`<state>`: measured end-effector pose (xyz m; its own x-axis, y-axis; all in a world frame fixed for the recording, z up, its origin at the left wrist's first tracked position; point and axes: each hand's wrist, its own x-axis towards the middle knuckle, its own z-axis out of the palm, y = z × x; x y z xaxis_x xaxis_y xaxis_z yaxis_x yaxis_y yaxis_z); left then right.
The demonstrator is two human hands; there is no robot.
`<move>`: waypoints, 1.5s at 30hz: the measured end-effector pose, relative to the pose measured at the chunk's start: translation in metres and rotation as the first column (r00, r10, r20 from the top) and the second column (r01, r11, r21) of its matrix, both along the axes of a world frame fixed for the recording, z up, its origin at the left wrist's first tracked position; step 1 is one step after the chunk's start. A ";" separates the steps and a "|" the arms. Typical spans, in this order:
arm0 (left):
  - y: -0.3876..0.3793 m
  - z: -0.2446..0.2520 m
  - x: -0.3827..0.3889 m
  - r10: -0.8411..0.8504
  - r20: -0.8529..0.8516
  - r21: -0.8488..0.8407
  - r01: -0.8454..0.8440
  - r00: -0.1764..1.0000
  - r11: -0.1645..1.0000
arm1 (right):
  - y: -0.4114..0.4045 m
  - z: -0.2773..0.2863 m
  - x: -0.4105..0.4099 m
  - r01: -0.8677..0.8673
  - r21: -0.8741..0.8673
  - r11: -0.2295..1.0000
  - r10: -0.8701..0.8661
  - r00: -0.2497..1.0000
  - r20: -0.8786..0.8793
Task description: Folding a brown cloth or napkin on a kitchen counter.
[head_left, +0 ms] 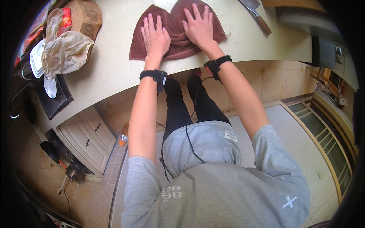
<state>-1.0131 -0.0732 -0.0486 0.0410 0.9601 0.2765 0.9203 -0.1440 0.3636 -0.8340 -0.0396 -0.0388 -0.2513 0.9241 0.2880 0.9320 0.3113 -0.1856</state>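
Observation:
A reddish-brown cloth lies spread on the pale countertop, wrinkled between my two hands and reaching close to the front edge. My left hand rests flat on its left part, palm down. On the right part, my right hand also presses palm down, its fingers spread wide. Neither hand grips anything. Each wrist wears a black strap with a small device. The cloth's far edge runs partly out of the picture.
A cleaver with a wooden handle lies on the counter to the right. At the left are a thick wooden chopping board, a crumpled beige cloth, a red packet, a white lidded container and a white dish.

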 end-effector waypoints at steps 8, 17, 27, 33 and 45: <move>-0.040 0.004 0.033 -0.066 0.071 -0.062 0.070 0.995 0.996 | -0.035 -0.004 0.011 -0.251 -0.036 0.967 0.248 0.966 -0.074; -0.106 0.021 0.063 -0.044 0.107 -0.187 0.063 0.993 0.980 | -0.113 0.008 0.051 -0.039 -0.155 0.987 0.021 0.993 -0.117; -0.051 0.010 0.056 -0.051 0.102 -0.094 0.060 0.994 0.994 | -0.060 -0.003 0.042 0.065 -0.069 0.996 -0.075 0.986 -0.151; 0.017 -0.005 0.035 -0.101 0.076 -0.010 0.102 0.992 0.995 | 0.014 -0.007 0.031 -0.026 0.025 0.999 0.029 0.991 -0.130; 0.043 0.005 0.023 -0.188 0.123 -0.095 0.200 0.974 0.975 | 0.046 -0.004 0.018 -0.288 -0.026 0.957 0.285 0.955 -0.081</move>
